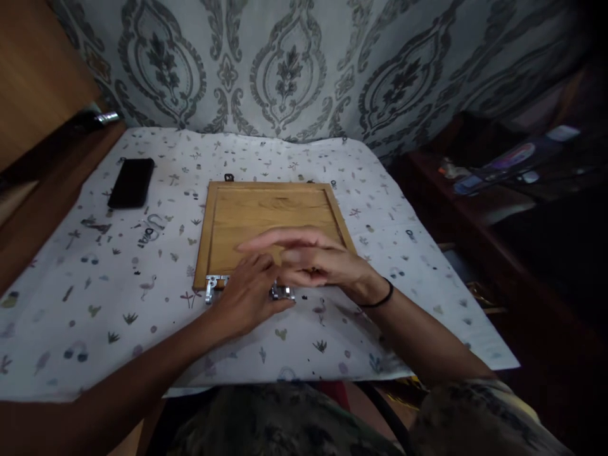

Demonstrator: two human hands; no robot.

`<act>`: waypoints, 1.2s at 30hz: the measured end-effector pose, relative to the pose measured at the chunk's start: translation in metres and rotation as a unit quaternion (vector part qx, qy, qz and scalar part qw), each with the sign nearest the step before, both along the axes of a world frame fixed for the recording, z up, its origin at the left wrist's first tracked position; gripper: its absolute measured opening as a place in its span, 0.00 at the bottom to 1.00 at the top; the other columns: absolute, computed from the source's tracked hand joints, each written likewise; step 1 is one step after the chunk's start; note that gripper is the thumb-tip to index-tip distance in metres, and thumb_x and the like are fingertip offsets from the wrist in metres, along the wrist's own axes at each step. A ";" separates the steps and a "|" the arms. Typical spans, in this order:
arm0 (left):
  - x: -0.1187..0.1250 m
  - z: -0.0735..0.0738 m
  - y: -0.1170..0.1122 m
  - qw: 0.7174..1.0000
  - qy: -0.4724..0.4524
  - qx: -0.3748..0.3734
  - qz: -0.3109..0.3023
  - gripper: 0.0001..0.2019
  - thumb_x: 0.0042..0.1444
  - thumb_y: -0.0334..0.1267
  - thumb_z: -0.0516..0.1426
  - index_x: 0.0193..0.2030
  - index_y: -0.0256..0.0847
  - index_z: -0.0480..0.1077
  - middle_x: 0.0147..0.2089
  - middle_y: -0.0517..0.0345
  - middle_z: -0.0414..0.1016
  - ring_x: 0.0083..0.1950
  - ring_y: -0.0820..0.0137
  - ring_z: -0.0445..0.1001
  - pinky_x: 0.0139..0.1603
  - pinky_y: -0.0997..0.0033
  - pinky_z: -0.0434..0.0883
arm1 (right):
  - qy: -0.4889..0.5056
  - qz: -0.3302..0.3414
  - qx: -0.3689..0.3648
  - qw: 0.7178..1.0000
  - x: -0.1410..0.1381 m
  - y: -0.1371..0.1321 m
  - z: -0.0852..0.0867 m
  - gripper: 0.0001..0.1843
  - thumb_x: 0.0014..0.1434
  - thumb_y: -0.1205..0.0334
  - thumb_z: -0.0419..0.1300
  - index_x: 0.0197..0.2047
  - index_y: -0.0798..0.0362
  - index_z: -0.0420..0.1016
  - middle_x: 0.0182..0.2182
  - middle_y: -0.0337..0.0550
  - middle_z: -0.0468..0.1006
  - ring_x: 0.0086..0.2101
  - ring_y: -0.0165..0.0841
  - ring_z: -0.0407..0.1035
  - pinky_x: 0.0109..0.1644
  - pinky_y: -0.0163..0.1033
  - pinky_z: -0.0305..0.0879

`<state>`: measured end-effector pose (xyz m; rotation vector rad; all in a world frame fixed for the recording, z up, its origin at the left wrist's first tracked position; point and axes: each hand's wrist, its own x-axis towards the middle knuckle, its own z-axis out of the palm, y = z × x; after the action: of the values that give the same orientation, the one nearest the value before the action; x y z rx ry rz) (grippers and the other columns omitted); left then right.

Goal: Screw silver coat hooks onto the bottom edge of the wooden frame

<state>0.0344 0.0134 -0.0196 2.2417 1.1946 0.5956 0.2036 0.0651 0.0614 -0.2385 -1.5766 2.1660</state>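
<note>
A framed wooden panel, like a small cabinet door, lies flat on the cloth-covered table. Along its near edge are a metal hinge at the left corner and a second metal hinge near the middle. My left hand is closed around the second hinge at the panel's edge, its thumb on the near side. Just right of it, over the panel, is my right hand. Its index finger stretches left while the other fingers curl in by the left hand; what they hold, if anything, is hidden.
A black phone lies at the table's left. The white patterned tablecloth reaches the patterned wall behind. Wooden furniture borders the left side. On a dark surface at the right stands a clear plastic bottle.
</note>
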 end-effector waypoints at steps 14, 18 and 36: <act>0.008 0.015 0.001 0.997 0.070 0.023 0.033 0.15 0.56 0.46 0.70 0.44 0.39 0.77 0.43 0.52 0.75 0.50 0.56 0.72 0.52 0.54 0.71 | 0.044 -0.592 0.067 0.802 -0.038 -0.023 -0.014 0.15 0.69 0.45 0.56 0.43 0.48 0.70 0.13 0.21 0.48 0.14 0.25 0.41 0.19 0.33 0.41; 0.008 0.017 0.002 0.996 0.079 0.006 0.030 0.14 0.55 0.45 0.70 0.44 0.40 0.78 0.43 0.52 0.74 0.50 0.55 0.72 0.53 0.54 0.71 | 0.038 -0.472 0.055 0.879 -0.025 -0.018 -0.013 0.15 0.66 0.47 0.59 0.42 0.51 0.72 0.15 0.22 0.52 0.16 0.24 0.43 0.20 0.32 0.42; 0.008 0.006 0.000 0.995 0.071 0.054 0.034 0.16 0.54 0.46 0.70 0.44 0.41 0.75 0.47 0.50 0.77 0.52 0.54 0.74 0.54 0.51 0.73 | 0.025 -0.277 0.032 0.960 -0.007 -0.007 -0.012 0.14 0.61 0.52 0.67 0.35 0.55 0.83 0.24 0.35 0.76 0.24 0.24 0.66 0.29 0.32 0.62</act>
<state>0.0420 0.0137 -0.0133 2.3754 1.3424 0.5459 0.1970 0.0584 0.0497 -0.5305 -1.3448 1.6704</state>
